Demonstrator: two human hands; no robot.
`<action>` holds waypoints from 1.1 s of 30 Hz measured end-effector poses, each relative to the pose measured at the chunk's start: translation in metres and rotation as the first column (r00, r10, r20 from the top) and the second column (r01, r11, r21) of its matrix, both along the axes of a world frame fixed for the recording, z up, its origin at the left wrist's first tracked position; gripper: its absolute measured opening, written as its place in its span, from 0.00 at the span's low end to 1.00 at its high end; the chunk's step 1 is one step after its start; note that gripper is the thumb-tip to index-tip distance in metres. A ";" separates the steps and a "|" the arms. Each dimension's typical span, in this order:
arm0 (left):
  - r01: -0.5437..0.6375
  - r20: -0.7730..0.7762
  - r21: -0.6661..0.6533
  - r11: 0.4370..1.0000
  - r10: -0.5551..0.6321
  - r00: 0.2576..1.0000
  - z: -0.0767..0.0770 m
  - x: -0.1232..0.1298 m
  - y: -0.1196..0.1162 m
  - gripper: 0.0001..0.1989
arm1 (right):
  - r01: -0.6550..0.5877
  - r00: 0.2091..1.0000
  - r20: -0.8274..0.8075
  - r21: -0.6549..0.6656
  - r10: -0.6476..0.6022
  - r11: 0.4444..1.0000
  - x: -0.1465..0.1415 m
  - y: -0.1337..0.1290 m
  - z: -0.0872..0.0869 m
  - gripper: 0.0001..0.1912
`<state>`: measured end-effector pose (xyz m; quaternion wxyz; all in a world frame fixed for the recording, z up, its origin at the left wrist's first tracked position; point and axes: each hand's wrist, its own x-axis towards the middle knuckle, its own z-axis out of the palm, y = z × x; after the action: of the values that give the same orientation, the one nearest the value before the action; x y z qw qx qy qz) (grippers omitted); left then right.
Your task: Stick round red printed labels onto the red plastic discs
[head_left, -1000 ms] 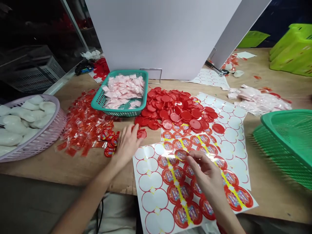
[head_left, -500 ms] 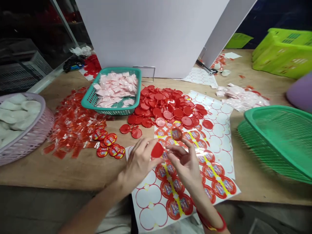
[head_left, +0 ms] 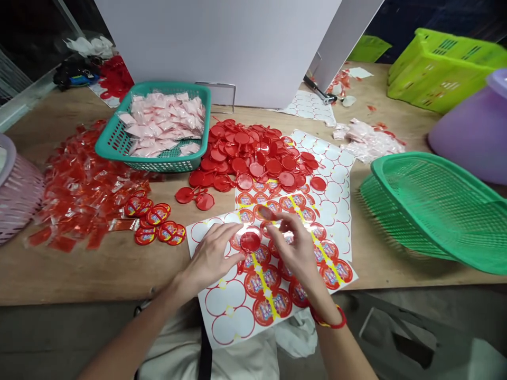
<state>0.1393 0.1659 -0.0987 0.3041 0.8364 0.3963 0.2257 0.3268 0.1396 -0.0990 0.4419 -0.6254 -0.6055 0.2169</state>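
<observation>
On the sticker sheet (head_left: 224, 301) lies a red plastic disc (head_left: 250, 241), flat, with a small tab. My left hand (head_left: 214, 253) is open beside it, thumb and fingers apart at the disc's left edge; whether they touch it I cannot tell. A round sticker (head_left: 266, 212) hangs from the index fingertip of my right hand (head_left: 293, 245), just above and right of the disc. The right thumb stands away from the sticker. Part of the sheet is peeled to bare white circles; the rest bears red printed stickers with yellow strips.
Behind the sheet is a heap of red discs (head_left: 273, 167). Several stickered discs (head_left: 158, 214) lie left, near red sachets (head_left: 91, 195). A teal basket (head_left: 103, 149) holds pink packets. At right are a green basket (head_left: 412, 211), a purple container (head_left: 471, 132) and a lime crate (head_left: 439, 74).
The red disc has left my left hand's grip and now lies on the sheet. My right hand has brought the sticker leftward, closer to the disc. The whole view has shifted.
</observation>
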 end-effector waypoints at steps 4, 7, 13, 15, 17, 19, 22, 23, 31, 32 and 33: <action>0.121 -0.059 0.007 0.993 -0.120 0.991 -0.003 0.012 0.004 0.31 | -0.016 0.998 -0.065 -0.123 0.008 0.992 -0.002 -0.013 0.001 0.09; 0.107 -0.106 0.002 0.994 -0.106 0.989 -0.007 0.018 0.006 0.33 | 0.040 0.998 -0.041 -0.185 -0.049 0.982 -0.012 -0.020 -0.006 0.09; 0.078 -0.094 -0.002 0.997 -0.078 0.993 -0.012 0.018 0.005 0.39 | 0.185 0.980 0.100 -0.118 -0.174 0.976 -0.029 -0.022 -0.016 0.07; 0.079 -0.089 -0.006 0.997 -0.080 0.993 -0.011 0.018 0.005 0.39 | 0.196 0.974 0.134 -0.104 -0.182 0.975 -0.030 -0.022 -0.017 0.07; 0.080 -0.092 -0.014 0.997 -0.081 0.993 -0.011 0.018 0.005 0.39 | 0.202 0.970 0.153 -0.089 -0.187 0.975 -0.031 -0.023 -0.017 0.07; 0.075 -0.096 -0.021 0.997 -0.077 0.992 -0.011 0.019 0.006 0.39 | 0.203 0.969 0.160 -0.078 -0.188 0.976 -0.031 -0.023 -0.017 0.07; 0.066 -0.092 -0.024 0.998 -0.068 0.993 -0.011 0.019 0.006 0.38 | 0.203 0.968 0.167 -0.071 -0.189 0.977 -0.032 -0.024 -0.018 0.07; 0.067 -0.086 -0.024 0.997 -0.069 0.994 -0.011 0.019 0.006 0.38 | 0.205 0.967 0.171 -0.069 -0.190 0.976 -0.032 -0.024 -0.018 0.06; 0.075 -0.092 -0.015 0.997 -0.076 0.993 -0.013 0.019 0.005 0.36 | 0.211 0.961 0.194 -0.050 -0.198 0.976 -0.033 -0.025 -0.020 0.07; 0.074 -0.095 -0.013 0.997 -0.075 0.993 -0.013 0.019 0.005 0.36 | 0.211 0.961 0.195 -0.052 -0.198 0.976 -0.033 -0.025 -0.020 0.07; 0.073 -0.097 -0.012 0.997 -0.074 0.993 -0.012 0.019 0.005 0.36 | 0.211 0.960 0.198 -0.053 -0.197 0.976 -0.033 -0.025 -0.020 0.06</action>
<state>0.1584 0.1711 -0.1111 0.2960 0.8591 0.3806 0.1719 0.2937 0.1147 -0.1190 0.3782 -0.7181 -0.5693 0.1311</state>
